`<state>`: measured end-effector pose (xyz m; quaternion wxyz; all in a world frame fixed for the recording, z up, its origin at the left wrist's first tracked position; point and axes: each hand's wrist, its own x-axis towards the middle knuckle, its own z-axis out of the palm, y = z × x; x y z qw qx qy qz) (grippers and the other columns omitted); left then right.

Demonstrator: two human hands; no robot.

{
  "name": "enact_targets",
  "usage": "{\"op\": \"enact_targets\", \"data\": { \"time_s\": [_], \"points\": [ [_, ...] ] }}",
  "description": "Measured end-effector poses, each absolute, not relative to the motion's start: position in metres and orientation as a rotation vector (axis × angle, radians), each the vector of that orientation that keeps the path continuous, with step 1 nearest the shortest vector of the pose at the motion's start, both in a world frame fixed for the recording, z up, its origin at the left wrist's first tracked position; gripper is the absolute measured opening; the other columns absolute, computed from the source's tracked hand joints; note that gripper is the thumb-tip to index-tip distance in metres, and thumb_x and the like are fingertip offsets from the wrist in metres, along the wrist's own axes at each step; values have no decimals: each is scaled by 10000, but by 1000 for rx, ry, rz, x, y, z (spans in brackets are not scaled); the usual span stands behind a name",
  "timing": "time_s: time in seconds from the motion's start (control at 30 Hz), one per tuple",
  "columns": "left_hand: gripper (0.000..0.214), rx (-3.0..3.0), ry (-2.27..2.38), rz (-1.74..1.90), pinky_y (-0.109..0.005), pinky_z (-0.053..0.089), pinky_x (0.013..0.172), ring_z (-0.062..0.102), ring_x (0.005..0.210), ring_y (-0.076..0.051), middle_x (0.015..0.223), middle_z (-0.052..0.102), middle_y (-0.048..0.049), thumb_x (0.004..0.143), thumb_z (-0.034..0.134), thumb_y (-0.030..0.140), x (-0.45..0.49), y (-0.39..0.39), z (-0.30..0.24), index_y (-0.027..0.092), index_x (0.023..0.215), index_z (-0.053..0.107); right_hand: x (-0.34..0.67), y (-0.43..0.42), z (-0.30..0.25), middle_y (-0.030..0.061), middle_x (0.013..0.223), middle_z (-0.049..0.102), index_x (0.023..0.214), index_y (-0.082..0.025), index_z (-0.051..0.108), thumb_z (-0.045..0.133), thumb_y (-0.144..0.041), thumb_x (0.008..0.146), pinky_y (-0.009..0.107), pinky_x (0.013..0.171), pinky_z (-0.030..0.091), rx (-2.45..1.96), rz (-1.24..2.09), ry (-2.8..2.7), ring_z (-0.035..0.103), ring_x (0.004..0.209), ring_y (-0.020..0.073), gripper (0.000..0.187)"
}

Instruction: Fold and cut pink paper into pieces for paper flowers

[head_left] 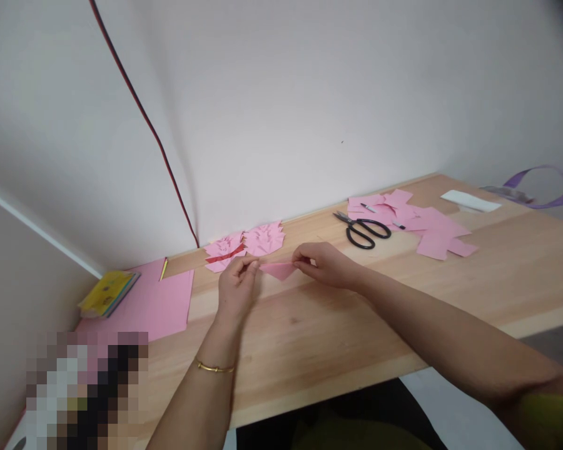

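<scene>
Both of my hands pinch a small pink folded paper [278, 269] just above the wooden table [338, 337]. My left hand [236, 287] grips its left end with thumb and fingers closed, and a gold bangle sits on that wrist. My right hand [323, 263] holds the right end, fingers pressed together. Just behind the paper lie folded pink paper pieces [248, 242] with a red strip across one of them.
Black scissors [363, 229] lie at the back, beside a scatter of pink paper scraps [417, 222] with small pens. A large pink sheet [154, 303], a pencil and a yellow booklet stack [107, 291] sit at the left. A white slip and purple ribbon [544, 187] lie far right. A red cable runs down the wall.
</scene>
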<state>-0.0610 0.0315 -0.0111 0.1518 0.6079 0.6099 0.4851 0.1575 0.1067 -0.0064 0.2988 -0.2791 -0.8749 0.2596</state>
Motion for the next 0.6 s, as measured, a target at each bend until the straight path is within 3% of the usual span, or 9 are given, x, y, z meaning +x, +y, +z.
{"op": "enact_targets", "data": {
  "time_s": [0.13, 0.37, 0.6],
  "points": [
    [273, 2184, 1732, 1302, -382, 380, 956, 531, 1060, -222, 1104, 627, -92, 851, 547, 304, -50, 29, -10, 218, 1089, 650, 152, 105, -12, 36, 733, 639, 770, -158, 612, 522, -160, 818, 248, 631, 362, -706, 546, -2390, 535, 648, 130, 102],
    [141, 2451, 1740, 1022, -486, 187, 1072, 558, 930, -209, 878, 673, -35, 827, 534, 198, -33, 24, -11, 242, 826, 668, 143, 97, -16, 53, 809, 669, 851, -166, 636, 493, -209, 882, 294, 727, 345, -561, 362, -2476, 587, 743, 163, 152],
    [103, 2379, 1819, 1029, -439, 299, 994, 560, 815, -201, 734, 630, -16, 691, 545, 114, -51, 30, -11, 211, 661, 562, 155, 105, -12, 54, 805, 656, 831, -170, 610, 472, -172, 871, 296, 716, 320, -580, 296, -2468, 566, 747, 166, 144]
  ]
}}
